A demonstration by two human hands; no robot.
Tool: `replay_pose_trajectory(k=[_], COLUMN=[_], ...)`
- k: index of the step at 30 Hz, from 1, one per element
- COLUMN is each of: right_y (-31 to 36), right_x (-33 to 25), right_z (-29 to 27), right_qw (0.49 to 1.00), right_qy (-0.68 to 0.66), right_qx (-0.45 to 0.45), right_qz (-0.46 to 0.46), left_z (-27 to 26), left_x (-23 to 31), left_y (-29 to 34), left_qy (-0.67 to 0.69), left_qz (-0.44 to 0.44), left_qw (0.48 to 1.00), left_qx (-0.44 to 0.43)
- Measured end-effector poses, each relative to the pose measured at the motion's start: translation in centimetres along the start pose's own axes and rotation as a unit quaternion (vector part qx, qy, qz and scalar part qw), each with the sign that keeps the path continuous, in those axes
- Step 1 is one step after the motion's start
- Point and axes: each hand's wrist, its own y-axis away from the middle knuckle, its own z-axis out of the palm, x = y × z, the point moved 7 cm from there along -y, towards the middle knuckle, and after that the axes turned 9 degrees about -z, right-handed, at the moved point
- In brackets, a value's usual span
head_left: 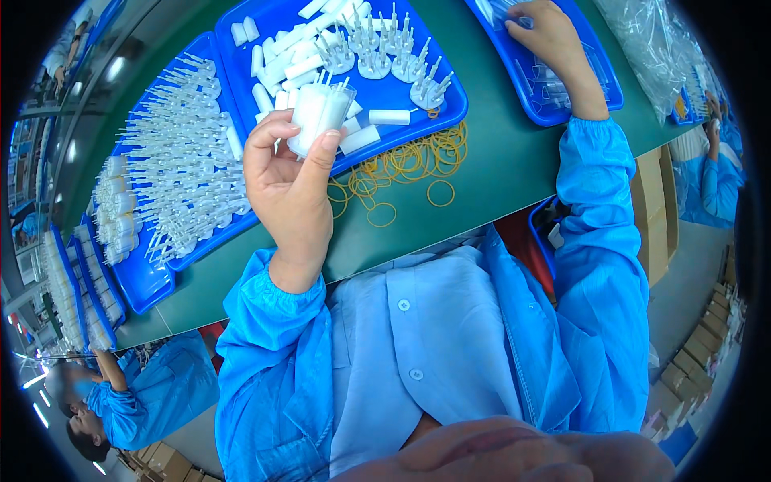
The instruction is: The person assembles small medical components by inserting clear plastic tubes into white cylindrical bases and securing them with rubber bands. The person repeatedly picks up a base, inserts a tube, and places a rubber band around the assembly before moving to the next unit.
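The left hand (287, 181) curls thumb and fingers round a white bundle (318, 120) above the middle tray's (451, 104) near left corner, probably to keep its pieces together. The right hand (552, 44), half-curled, reaches over the right tray's (554, 116) left edge (whether it grips anything, I cannot tell). Bands (440, 193) lie toward the tabletop's (490, 173) near edge, seemingly for easy reach.

I've got my left hand (293, 181) up mid-view, wrist (299, 269) below it, fingers curled on one side, thumb opposing, grip closed. My left elbow looks bent. My right arm (598, 193) stretches farther out, bare at the wrist (589, 104). My right hand (552, 44) bends leftward at the upper edge, thumb pointing left; can't tell if those fingers pinch.
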Motion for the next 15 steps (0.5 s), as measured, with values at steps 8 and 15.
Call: replay_pose_trajectory(k=[8, 15], right_y=[0.9, 1.1], right_x=[-8.3, -15.8], right_z=[-0.8, 2.5], right_qw=[0.804, 0.703], right_qy=[-0.592, -0.706], right_qx=[-0.005, -0.076], right_qz=[-0.048, -0.043], left_z=[-0.1, -0.5], left_x=[-0.7, 0.3], left_y=[-0.1, 0.1], left_qy=[0.116, 0.134], left_qz=[-0.079, -0.052], left_qw=[0.99, 0.99], left_qx=[-0.015, -0.009])
